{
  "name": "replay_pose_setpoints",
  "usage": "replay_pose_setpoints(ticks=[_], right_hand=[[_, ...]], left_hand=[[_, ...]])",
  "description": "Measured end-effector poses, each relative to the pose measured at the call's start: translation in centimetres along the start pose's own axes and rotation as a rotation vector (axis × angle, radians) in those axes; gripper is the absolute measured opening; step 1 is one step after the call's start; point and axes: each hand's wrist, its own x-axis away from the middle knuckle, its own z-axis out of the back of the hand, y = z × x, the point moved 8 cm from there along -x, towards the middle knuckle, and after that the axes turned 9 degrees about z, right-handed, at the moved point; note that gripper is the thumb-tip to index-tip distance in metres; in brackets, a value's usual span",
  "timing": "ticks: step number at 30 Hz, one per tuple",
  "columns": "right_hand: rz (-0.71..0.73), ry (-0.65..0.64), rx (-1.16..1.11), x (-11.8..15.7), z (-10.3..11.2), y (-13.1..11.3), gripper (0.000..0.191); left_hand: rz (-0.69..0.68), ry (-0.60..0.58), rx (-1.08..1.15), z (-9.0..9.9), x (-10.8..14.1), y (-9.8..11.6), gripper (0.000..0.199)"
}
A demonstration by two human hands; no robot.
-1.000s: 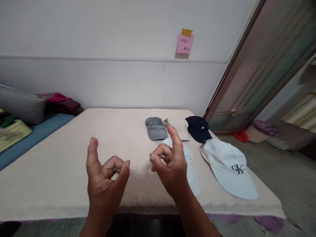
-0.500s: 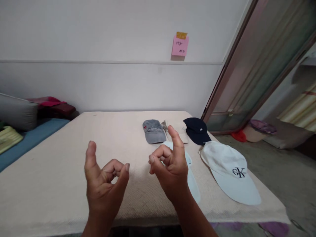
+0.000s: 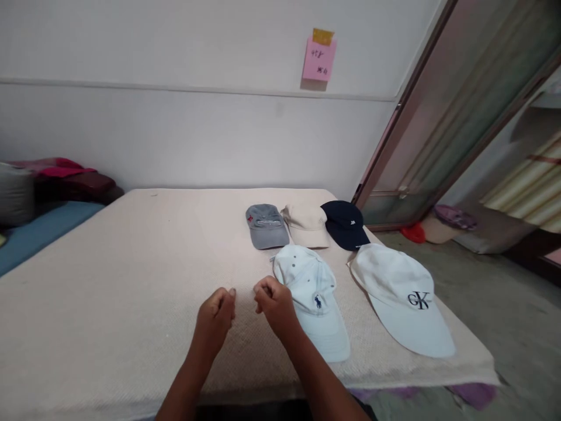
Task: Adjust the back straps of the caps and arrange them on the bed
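My left hand [image 3: 215,320] is curled closed above the cream cloth, with nothing in it. Closed as well and holding nothing, my right hand [image 3: 274,303] is beside a pale blue cap [image 3: 307,280] with a small dark logo, covering part of its left edge. A large white cap [image 3: 394,280] with black letters lies to the right. Behind them, side by side, are a grey cap [image 3: 266,225], a beige cap [image 3: 305,222] and a navy cap [image 3: 344,222].
The caps lie on a table [image 3: 109,280] covered in cream cloth, against a white wall. A pink note [image 3: 318,60] is taped to the wall. A grey pillow [image 3: 15,196] sits at the far left, and a sliding door [image 3: 421,134] stands at the right.
Both hands have folded their raised fingers in and moved lower and closer together. The pale blue cap shows more fully. The view has shifted slightly.
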Motion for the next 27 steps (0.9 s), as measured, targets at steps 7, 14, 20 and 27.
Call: replay_pose_setpoints(ticks=[7, 14, 20, 27], right_hand=[[0.077, 0.097, 0.139, -0.2, 2.5, -0.4, 0.015], [0.244, 0.456, 0.351, 0.1, 12.0, -2.1, 0.014], [-0.015, 0.491, 0.439, -0.9, 19.1, 3.3, 0.035], [-0.198, 0.127, 0.538, -0.7, 16.2, 5.9, 0.058]], left_hand=[[-0.017, -0.11, -0.098, -4.3, -0.2, -0.9, 0.035], [0.1, -0.252, 0.039, -6.2, -0.1, -1.1, 0.025], [0.219, -0.246, 0.199, -6.7, -0.7, -1.5, 0.023], [0.275, -0.245, 0.215, -8.0, -0.3, -1.9, 0.027]])
